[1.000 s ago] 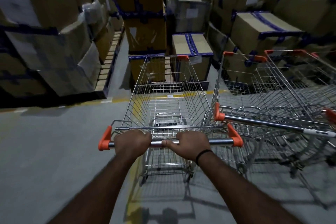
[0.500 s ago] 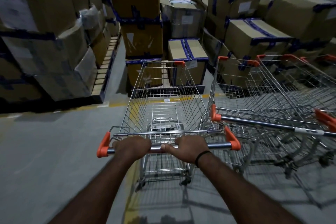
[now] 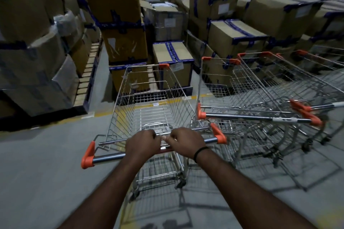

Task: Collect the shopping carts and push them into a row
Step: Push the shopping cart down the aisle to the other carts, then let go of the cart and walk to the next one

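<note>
An empty wire shopping cart (image 3: 149, 102) with orange corner caps stands straight ahead of me on the grey floor. My left hand (image 3: 142, 144) and my right hand (image 3: 184, 141) grip its metal handle bar (image 3: 109, 157) side by side near the middle, fingers curled over it. Just to the right, a row of similar carts (image 3: 260, 98) stands nested together, the nearest handle (image 3: 242, 117) close beside my cart's right corner.
Stacked cardboard boxes with blue tape (image 3: 236, 37) fill the space ahead and right. More wrapped boxes on pallets (image 3: 33, 65) stand at the left. A tall box stack (image 3: 119, 24) rises ahead. A yellow floor line (image 3: 141, 107) runs across in front.
The cart has rolled forward and swung so its handle tilts, left end nearer me. My hands have slid closer together on the bar. The row of carts now sits nearer on the right.
</note>
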### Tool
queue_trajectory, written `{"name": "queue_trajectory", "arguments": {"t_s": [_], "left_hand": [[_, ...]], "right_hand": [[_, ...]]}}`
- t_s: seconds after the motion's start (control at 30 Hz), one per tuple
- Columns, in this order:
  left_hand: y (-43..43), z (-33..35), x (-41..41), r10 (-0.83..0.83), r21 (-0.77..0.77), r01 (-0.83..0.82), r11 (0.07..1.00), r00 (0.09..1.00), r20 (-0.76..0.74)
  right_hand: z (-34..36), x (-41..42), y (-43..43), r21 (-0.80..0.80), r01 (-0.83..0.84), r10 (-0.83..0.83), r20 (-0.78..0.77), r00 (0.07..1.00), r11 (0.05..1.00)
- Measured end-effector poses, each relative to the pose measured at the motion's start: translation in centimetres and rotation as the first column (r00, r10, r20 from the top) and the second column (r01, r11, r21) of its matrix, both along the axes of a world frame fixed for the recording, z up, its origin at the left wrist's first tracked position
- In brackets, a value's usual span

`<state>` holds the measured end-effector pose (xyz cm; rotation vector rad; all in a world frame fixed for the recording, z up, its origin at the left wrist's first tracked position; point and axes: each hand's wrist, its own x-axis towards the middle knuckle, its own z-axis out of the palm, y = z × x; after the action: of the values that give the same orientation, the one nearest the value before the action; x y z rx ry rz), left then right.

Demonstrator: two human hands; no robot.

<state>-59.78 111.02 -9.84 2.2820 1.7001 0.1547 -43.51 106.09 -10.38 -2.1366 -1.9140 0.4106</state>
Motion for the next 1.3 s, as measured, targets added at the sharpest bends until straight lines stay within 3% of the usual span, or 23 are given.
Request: {"name": "queue_trajectory", "arguments": {"t_s": [0.3, 0.6, 0.87, 1.3], "left_hand": [[-2.6, 3.1, 10.8, -0.192, 0.006, 0.192, 0.981, 0.980, 0.060], [-8.7, 4.1, 24.0, -0.422, 0.020, 0.423, 0.906, 0.896, 0.139], [-19.1, 5.0, 41.0, -0.653, 0.052, 0.654, 0.754, 0.739, 0.166], [-34.1, 4.9, 63.2, -0.901, 0.027, 0.908, 0.417, 0.410, 0.141]], "right_hand": [[2.9, 8.8, -5.0, 0.096, 0.183, -0.171, -0.122, 0.978, 0.978], [4.0, 21.2, -14.4, 0.124, 0.457, -0.411, -0.279, 0.868, 0.881], [5.3, 34.4, -27.9, 0.141, 0.651, -0.595, -0.299, 0.746, 0.745], [5.7, 50.6, -45.2, 0.142, 0.901, -0.826, -0.362, 0.432, 0.409]]}}
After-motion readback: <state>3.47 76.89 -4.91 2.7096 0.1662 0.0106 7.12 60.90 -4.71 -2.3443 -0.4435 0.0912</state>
